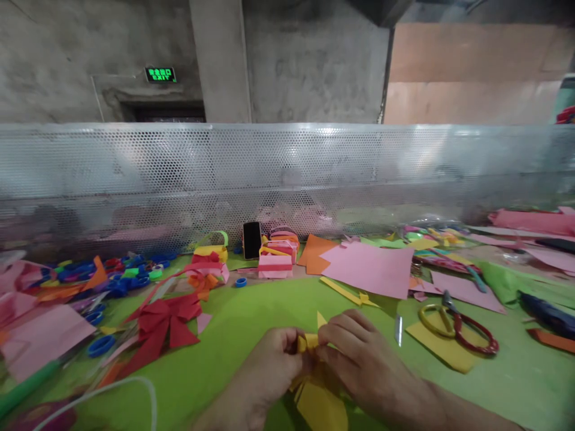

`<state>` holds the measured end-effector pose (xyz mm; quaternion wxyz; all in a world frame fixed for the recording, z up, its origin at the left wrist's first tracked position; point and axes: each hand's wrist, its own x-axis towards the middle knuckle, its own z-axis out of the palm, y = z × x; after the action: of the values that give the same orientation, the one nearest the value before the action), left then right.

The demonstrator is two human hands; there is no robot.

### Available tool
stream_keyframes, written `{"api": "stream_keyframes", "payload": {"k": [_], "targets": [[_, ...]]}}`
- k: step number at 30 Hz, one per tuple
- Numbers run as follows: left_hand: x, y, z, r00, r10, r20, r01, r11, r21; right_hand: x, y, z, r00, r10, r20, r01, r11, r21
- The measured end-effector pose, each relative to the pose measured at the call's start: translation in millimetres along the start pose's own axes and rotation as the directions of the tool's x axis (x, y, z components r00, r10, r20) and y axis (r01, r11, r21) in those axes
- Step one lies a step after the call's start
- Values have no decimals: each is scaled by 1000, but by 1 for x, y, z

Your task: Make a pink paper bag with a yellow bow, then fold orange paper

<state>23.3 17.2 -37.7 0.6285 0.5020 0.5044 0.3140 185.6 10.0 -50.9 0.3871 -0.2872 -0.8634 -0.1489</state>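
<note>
I have both hands on the yellow paper piece point(314, 383) at the near edge of the surface point(233, 335): my left hand point(269, 368) and my right hand point(359, 353) each close their grip on its folded top, pinching it between them. The red paper bow point(164, 323) lies to the left, scissors point(458, 326) to the right, a phone point(252, 239) stands near the far edge.

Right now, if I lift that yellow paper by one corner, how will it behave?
Likely floppy: the yellow paper looks like a thin sheet, already creased between both hands. Probably very light, so it may slide on the green table cover. It could crumple if squeezed.
</note>
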Motion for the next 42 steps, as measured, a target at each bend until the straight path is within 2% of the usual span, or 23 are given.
{"api": "stream_keyframes", "payload": {"k": [5,8,11,14,16,20,23,30,36,42], "targets": [[1,-1,0,999,20,-32,-20,1000,14,2,-2,-6,1000,-5,-19,5,1000,-15],[-4,4,2,1000,15,-25,-13,998,61,3,0,-12,999,38,-5,-37,996,85],[-10,10,6,997,50,51,-56,991,118,4,3,-13,989,129,79,-143,964,222],[-13,14,9,987,108,122,-125,983,136,3,5,-11,972,169,164,-210,937,280],[-14,16,11,989,88,121,-105,984,145,3,6,-10,963,193,189,-245,917,313],[-15,17,9,999,12,44,-19,985,174,5,6,-11,939,263,220,-328,875,355],[-13,12,6,998,10,54,-18,989,147,7,5,-11,925,303,227,-368,861,351],[-11,8,6,1000,9,9,-10,991,130,4,5,-6,931,302,205,-358,863,355],[-9,7,9,1000,17,20,-18,997,71,1,4,-1,948,276,156,-313,894,319],[-7,5,14,999,31,-25,-30,998,48,2,2,0,948,270,167,-311,898,312]]}}
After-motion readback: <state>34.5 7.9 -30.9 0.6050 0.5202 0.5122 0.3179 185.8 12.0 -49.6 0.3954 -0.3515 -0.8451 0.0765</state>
